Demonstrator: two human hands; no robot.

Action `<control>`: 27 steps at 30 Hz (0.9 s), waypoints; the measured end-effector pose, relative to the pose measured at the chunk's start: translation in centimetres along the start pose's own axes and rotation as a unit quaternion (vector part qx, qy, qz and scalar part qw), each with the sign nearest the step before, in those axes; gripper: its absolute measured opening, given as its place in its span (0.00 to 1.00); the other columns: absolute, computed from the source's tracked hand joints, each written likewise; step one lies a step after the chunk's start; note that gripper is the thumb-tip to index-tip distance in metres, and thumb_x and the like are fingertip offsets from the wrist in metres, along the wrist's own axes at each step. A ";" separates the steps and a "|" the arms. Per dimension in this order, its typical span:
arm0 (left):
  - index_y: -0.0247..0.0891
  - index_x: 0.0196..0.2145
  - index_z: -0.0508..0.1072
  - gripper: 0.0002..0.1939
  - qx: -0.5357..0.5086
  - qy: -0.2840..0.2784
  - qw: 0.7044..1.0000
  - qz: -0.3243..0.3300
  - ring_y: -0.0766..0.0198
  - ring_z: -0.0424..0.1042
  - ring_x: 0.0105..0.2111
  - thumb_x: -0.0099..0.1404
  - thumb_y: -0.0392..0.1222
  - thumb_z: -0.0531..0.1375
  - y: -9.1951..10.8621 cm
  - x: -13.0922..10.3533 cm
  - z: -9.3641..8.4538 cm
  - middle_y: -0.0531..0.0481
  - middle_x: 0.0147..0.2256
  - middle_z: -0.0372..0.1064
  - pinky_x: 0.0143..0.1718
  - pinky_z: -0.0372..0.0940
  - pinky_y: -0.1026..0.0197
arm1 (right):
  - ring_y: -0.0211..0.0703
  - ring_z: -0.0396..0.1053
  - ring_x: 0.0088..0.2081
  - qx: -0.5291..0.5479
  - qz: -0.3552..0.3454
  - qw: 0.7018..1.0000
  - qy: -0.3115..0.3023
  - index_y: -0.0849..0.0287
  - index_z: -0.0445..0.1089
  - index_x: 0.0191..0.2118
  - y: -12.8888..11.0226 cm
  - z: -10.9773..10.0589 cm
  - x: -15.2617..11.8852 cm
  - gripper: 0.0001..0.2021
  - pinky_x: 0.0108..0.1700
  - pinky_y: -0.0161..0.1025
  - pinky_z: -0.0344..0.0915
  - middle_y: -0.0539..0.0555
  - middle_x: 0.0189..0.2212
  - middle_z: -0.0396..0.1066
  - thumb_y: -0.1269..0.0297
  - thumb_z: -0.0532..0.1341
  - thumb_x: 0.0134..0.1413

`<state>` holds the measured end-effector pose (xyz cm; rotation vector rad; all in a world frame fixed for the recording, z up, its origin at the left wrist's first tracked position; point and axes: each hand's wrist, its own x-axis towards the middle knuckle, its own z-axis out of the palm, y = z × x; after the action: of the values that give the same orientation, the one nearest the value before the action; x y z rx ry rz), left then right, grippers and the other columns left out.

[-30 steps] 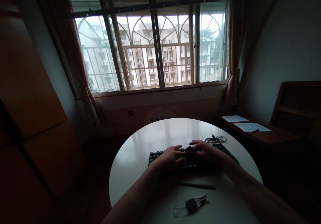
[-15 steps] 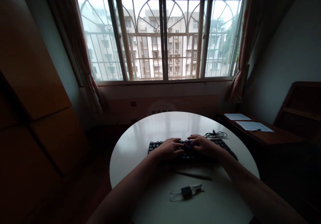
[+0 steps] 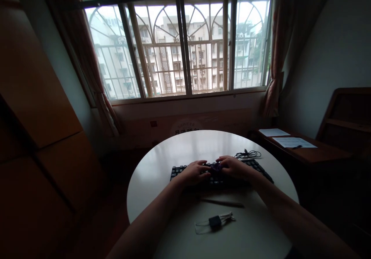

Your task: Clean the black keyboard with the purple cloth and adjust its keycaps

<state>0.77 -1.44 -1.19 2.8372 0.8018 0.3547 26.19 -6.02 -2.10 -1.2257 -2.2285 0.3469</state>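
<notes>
A black keyboard (image 3: 257, 169) lies across the white round table. My left hand (image 3: 197, 172) rests on its left part, fingers stretched out and apart toward the middle keys. Over the right part, my right hand (image 3: 234, 167) has its thumb and fingers closed on a small dark purple crumpled piece, which looks like cloth (image 3: 215, 167). That piece sits on the keys between both hands; its exact shape is hard to see in the dim light. Nearer to me lie a thin dark stick-like tool (image 3: 223, 202) and a small black block with wire loops (image 3: 215, 222).
A coiled black cable (image 3: 247, 154) lies behind the keyboard. The round table's rim (image 3: 131, 174) curves around on the left. To the right, a low brown table (image 3: 324, 152) bears paper sheets (image 3: 295, 142) and a pen (image 3: 296, 147). A barred window fills the back wall.
The camera view has tilted and shifted slightly. Both hands stay at the keyboard, with the purple piece in nearly the same place between them.
</notes>
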 end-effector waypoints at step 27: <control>0.50 0.55 0.71 0.20 -0.002 0.014 1.000 -0.004 0.53 0.62 0.58 0.69 0.54 0.55 0.1 0.0 0.3 0.49 0.60 0.61 0.59 0.56 0.53 | 0.53 0.69 0.51 -0.003 -0.001 1.000 0.009 0.56 0.78 0.32 0.2 0.3 0.1 0.10 0.55 0.44 0.63 0.55 0.45 0.75 0.70 0.58 0.49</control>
<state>0.92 -1.50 -1.46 2.8304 0.8177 0.3961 26.13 -5.76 -2.37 -1.2260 -2.2169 0.3275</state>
